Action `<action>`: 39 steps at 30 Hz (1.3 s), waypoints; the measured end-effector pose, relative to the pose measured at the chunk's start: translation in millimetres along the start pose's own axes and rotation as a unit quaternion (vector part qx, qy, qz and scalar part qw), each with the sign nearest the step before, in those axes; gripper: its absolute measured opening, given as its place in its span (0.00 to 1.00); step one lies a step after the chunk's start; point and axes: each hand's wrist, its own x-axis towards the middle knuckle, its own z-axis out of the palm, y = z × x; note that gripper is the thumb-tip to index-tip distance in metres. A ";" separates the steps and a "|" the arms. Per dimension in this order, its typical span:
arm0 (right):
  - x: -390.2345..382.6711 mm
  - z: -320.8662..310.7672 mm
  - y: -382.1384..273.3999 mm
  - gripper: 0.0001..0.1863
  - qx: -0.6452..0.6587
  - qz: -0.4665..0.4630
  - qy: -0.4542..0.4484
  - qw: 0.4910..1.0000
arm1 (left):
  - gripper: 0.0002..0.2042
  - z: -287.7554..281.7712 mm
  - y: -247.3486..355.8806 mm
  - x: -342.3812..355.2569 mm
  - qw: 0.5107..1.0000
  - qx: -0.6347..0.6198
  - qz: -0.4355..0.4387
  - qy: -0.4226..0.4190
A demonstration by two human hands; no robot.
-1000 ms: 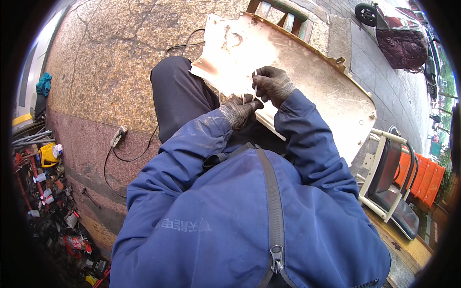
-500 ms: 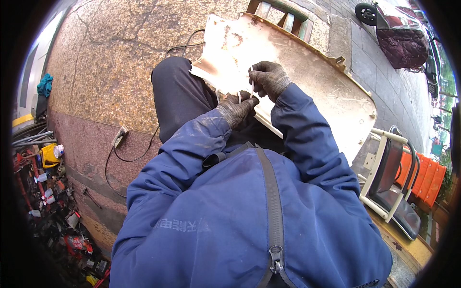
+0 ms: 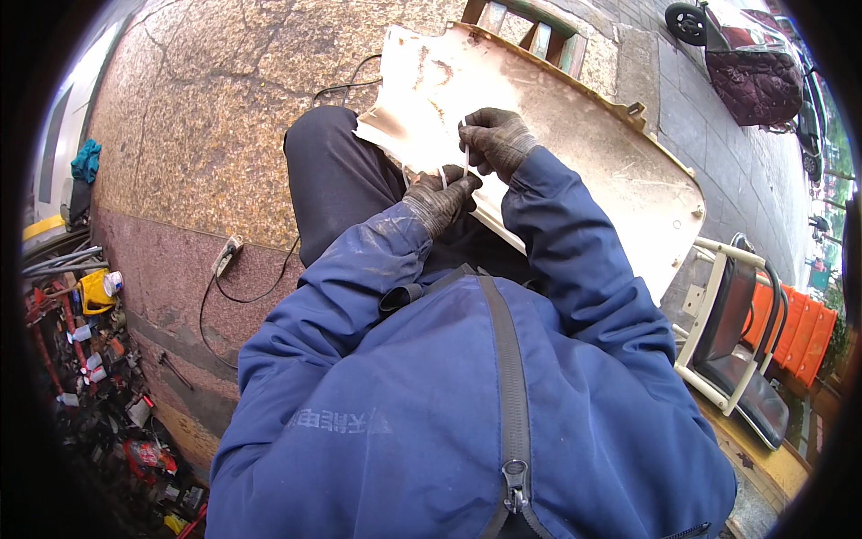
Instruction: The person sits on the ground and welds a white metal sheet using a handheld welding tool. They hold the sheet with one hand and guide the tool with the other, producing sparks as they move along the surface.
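Note:
Both hands wear dirty, dark gloves and meet over my lap. My left hand (image 3: 438, 203) is closed, pinching a thin white strip (image 3: 466, 160) whose other bits stick up beside its fingers. Above and to the right, my right hand (image 3: 499, 144) pinches the upper end of the strip, which runs down toward the left fingers. Whether it is one looped piece or two I cannot tell. A large curved off-white panel (image 3: 575, 117), stained brown, lies tilted just beyond my hands, its near edge by my lap.
A power strip (image 3: 227, 255) with a black cord lies on the ground at left. Piled parts and tools (image 3: 108, 359) fill the lower left. A black-seated metal chair (image 3: 732, 350) stands at right, near orange barriers (image 3: 799, 332). Wooden slats (image 3: 539, 40) show behind the panel.
My right hand has shifted slightly left and up with the end of the white strip. My left hand has hardly moved, and the panel stays put.

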 end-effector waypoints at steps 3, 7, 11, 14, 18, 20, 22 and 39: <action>0.4 1.0 -1.8 0.06 -0.007 0.001 0.000 1.000 | 0.10 0.3 3.3 -2.4 1.000 0.004 -0.004 0.006; 2.9 0.1 -1.6 0.06 -0.006 0.000 -0.006 1.000 | 0.11 0.8 6.4 -3.9 1.000 0.017 0.008 0.010; 5.0 1.3 -0.5 0.06 0.003 0.003 -0.006 1.000 | 0.11 -0.1 6.1 -3.1 0.999 0.031 0.026 0.009; 3.9 3.5 0.3 0.07 0.014 -0.003 0.005 1.000 | 0.10 0.6 3.6 -2.1 1.000 0.011 0.022 0.014; 2.5 3.6 -0.1 0.07 0.022 0.003 0.006 1.000 | 0.10 0.1 0.7 0.0 1.000 -0.011 0.017 0.010; 2.1 3.8 0.2 0.07 0.027 0.003 0.005 1.000 | 0.10 -1.3 0.1 1.1 1.000 -0.011 0.020 0.006; 2.9 3.7 0.1 0.07 0.031 0.004 0.006 0.999 | 0.10 -3.0 -0.1 1.8 0.999 -0.028 0.020 -0.006; 6.3 0.3 3.4 0.07 0.026 0.001 0.007 1.000 | 0.10 -5.7 0.8 5.6 1.000 -0.013 0.008 -0.004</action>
